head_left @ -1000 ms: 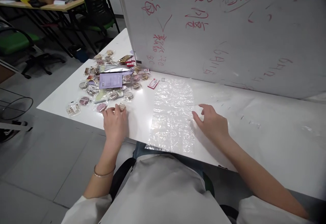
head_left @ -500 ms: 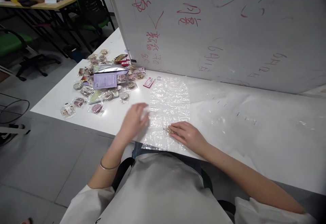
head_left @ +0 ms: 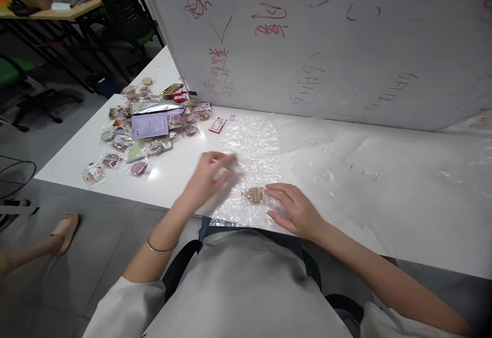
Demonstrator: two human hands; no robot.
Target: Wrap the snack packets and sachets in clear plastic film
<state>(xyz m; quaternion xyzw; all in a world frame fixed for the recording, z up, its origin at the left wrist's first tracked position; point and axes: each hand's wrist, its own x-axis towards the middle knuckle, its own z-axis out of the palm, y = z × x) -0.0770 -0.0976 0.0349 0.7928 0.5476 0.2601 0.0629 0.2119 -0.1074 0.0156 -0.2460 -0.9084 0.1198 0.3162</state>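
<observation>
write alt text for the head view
The right hand is beside a tan wrapped item on a clear plastic sheet; the left hand, blurred, is near the sheet's edge. Assorted packets lie farther left on a table, by a whiteboard.

Green-seated office chairs (head_left: pixel 119 13) stand on grey floor tiles (head_left: pixel 103 240).

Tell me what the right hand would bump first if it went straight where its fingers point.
The snack, most likely: it lies just ahead of the right hand, which may already touch it.
</observation>
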